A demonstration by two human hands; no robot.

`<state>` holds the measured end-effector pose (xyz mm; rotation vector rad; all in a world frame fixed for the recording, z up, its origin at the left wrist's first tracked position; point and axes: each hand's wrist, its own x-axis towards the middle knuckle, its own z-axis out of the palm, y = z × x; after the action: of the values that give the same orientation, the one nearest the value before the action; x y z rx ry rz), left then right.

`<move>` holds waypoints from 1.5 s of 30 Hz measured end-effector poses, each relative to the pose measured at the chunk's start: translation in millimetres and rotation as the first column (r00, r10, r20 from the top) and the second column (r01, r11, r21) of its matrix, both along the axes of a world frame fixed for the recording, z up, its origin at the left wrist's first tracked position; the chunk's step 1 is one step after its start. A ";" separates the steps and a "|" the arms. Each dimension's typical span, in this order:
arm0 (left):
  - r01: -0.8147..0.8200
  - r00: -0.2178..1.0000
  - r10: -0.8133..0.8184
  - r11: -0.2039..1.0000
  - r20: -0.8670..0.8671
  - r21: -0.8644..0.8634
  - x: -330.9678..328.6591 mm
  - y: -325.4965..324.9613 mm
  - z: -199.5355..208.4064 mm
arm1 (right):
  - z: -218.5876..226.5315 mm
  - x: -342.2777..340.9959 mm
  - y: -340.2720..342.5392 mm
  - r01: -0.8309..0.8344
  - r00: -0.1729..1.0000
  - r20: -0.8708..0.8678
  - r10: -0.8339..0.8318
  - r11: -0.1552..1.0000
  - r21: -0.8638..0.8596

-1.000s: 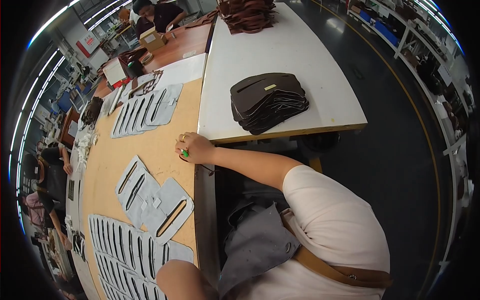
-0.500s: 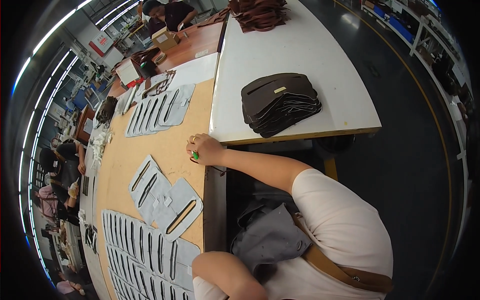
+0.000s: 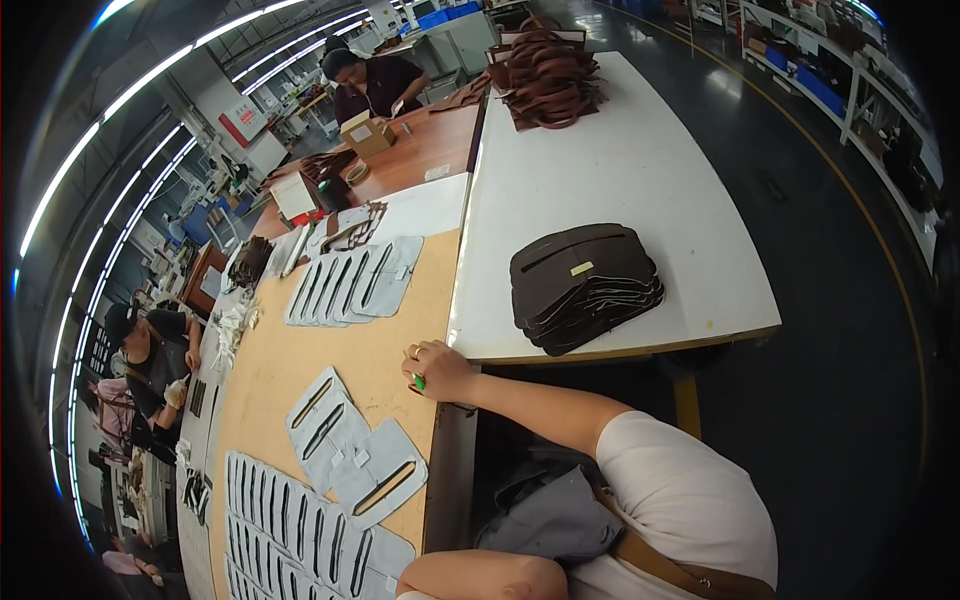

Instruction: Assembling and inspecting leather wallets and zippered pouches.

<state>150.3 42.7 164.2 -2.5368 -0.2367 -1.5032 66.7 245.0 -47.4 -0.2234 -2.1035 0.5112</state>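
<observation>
My right hand (image 3: 438,372) rests at the edge of the tan tabletop (image 3: 330,355), its fingers curled. A ring sits on one finger, and a small green object (image 3: 418,381) shows at the fingers; its kind is too small to make out. Left of and below this hand lie overlapping pale grey fabric panels (image 3: 345,440) with long slots. Rows of similar slotted panels (image 3: 290,520) cover the table's near part. Only part of my left arm (image 3: 485,575) shows at the lower edge; the left hand is out of sight.
A stack of dark brown slotted pieces (image 3: 585,285) sits on the white table (image 3: 630,140), with brown straps (image 3: 545,75) at its far end. More grey panels (image 3: 355,280) lie farther back. A co-worker (image 3: 375,85) bends near a cardboard box (image 3: 367,135); another person (image 3: 150,350) works at left.
The view has tilted up, so the tables and stacks appear lower and slightly to the right. My right hand stays at the table's edge, the green object still at its fingers.
</observation>
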 end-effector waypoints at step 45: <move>-0.356 0.671 0.741 0.282 -0.034 -0.891 -122.2 -58.7 -162.4 | 20.3 6.4 3.1 -0.060 0.993 0.113 0.046 0.990 0.124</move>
<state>28.1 -16.0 1.8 -2.0569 -2.2305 -1.7484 73.2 248.1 -27.1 -0.1249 -2.2451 0.4013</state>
